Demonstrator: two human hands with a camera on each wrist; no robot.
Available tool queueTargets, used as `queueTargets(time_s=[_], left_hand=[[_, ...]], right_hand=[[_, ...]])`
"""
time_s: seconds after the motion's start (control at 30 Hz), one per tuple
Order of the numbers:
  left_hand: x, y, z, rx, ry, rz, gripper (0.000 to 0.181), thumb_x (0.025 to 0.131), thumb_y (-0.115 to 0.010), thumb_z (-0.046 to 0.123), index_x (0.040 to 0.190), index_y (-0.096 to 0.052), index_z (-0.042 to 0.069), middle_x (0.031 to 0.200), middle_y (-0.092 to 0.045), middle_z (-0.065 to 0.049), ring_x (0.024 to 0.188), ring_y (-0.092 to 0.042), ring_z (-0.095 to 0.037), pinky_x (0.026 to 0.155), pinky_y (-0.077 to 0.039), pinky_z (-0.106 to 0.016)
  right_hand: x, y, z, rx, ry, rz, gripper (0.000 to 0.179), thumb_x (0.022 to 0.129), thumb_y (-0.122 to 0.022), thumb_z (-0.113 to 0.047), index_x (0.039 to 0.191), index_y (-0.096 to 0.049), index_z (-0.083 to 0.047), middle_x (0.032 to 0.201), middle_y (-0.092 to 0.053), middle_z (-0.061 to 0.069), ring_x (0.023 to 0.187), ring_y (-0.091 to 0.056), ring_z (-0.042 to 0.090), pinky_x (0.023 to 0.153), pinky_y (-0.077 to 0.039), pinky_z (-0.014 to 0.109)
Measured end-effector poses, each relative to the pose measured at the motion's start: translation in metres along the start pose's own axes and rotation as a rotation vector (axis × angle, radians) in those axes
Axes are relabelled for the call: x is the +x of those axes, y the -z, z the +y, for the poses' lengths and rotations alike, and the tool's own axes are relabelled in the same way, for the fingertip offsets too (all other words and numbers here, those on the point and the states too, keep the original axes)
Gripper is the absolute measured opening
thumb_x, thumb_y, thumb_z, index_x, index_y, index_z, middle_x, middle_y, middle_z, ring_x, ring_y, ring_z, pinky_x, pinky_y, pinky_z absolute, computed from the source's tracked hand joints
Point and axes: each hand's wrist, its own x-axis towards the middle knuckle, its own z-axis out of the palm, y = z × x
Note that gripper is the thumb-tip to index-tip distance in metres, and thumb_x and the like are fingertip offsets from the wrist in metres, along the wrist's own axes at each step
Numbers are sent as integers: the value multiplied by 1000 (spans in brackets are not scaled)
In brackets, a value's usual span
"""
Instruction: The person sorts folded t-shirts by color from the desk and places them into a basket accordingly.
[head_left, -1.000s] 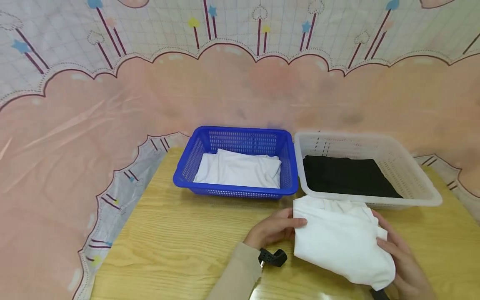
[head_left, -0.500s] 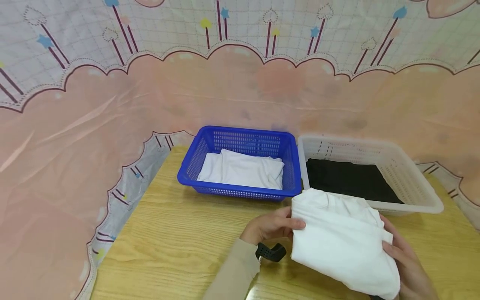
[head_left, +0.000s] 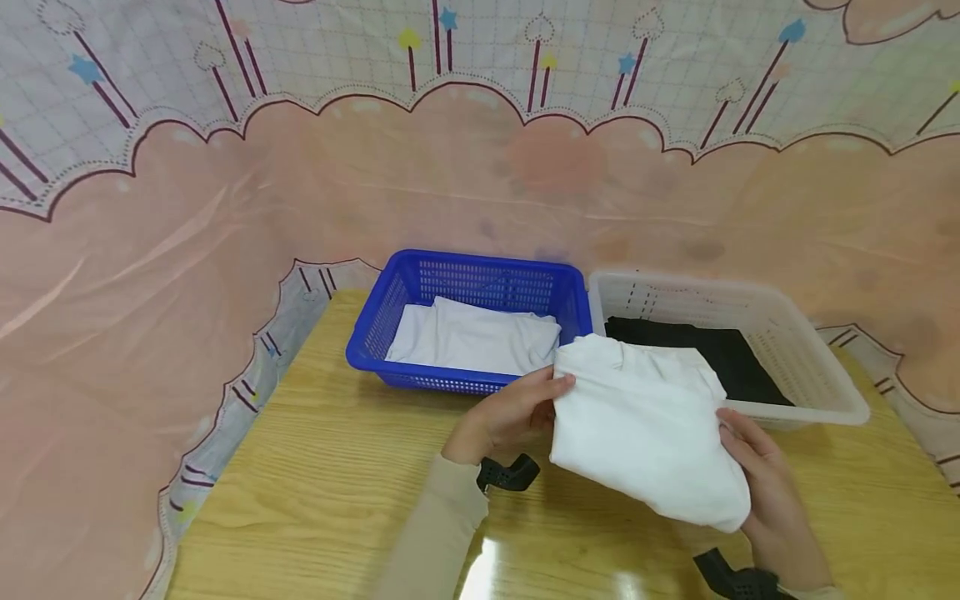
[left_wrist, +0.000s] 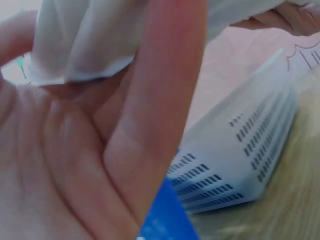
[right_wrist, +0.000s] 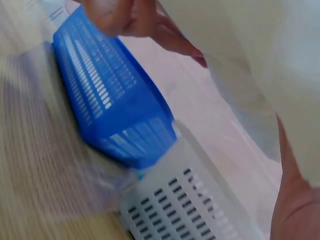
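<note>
A folded white garment [head_left: 645, 433] is held up between both hands, in front of the baskets and overlapping the white one in the head view. My left hand [head_left: 517, 410] pinches its left edge, thumb on the near face and fingers behind. On the opposite edge, my right hand [head_left: 765, 471] grips the cloth the same way. The left wrist view shows the palm of the left hand [left_wrist: 90, 150] under the cloth's hanging edge. Pale cloth [right_wrist: 240, 65] fills the upper right of the right wrist view, hiding most of the right fingers.
A blue basket [head_left: 367, 333] at the back of the wooden table [head_left: 322, 467] holds folded white cloth [head_left: 480, 337]. Right beside it stands a white basket [head_left: 832, 367] with folded black cloth [head_left: 738, 362] inside. A patterned curtain [head_left: 450, 183] hangs behind.
Both hands have carried the white garment up and to the left, from low by the table's near side toward the gap between the baskets. Both keep their grip.
</note>
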Motion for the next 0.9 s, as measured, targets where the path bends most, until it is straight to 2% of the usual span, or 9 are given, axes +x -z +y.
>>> queueTargets(time_s=[0.13,0.37,0.47,0.6,0.77,0.9], left_hand=[[-1,5,8,-30,-35,53,45,95,-40,30,134,-32,9,106,-54,-6,92,-56,-17,73,-48,-33],[-6,6,24,-95,-141,171,46,93,-43,32,136,-34,19,108,-51,-7,88,-55,-20,67,-49,-34],[-6,5,27,-74,-154,227,47,92,-46,29,137,-32,23,109,-52,-9,89,-57,-23,68,-50,-37],[-6,4,32,-17,-165,315,52,91,-50,27,138,-27,32,111,-55,-14,88,-58,-24,64,-50,-39],[-10,-1,42,38,-210,360,59,94,-46,25,142,-12,34,121,-47,-16,89,-57,-23,58,-50,-38],[-17,-4,52,64,-256,393,68,94,-46,17,141,-3,40,128,-42,-14,94,-56,-24,60,-51,-37]], right_hand=[[13,-6,7,85,47,-34,42,96,-21,3,109,-61,-3,103,-56,6,91,-56,16,74,-49,26],[34,-24,9,146,28,80,35,97,-26,-6,109,-59,-8,104,-54,3,93,-54,15,77,-48,26],[43,-31,11,198,50,77,34,98,-26,-9,112,-57,-7,108,-53,4,95,-53,16,77,-48,27],[55,-37,12,289,94,37,36,99,-24,-14,121,-50,-4,121,-45,6,103,-49,19,84,-45,30],[69,-43,13,347,122,-17,38,99,-24,-19,125,-48,-5,132,-30,5,110,-43,21,86,-44,33],[83,-50,19,408,126,-22,36,99,-27,-19,119,-53,-5,137,-24,4,112,-39,21,85,-44,35]])
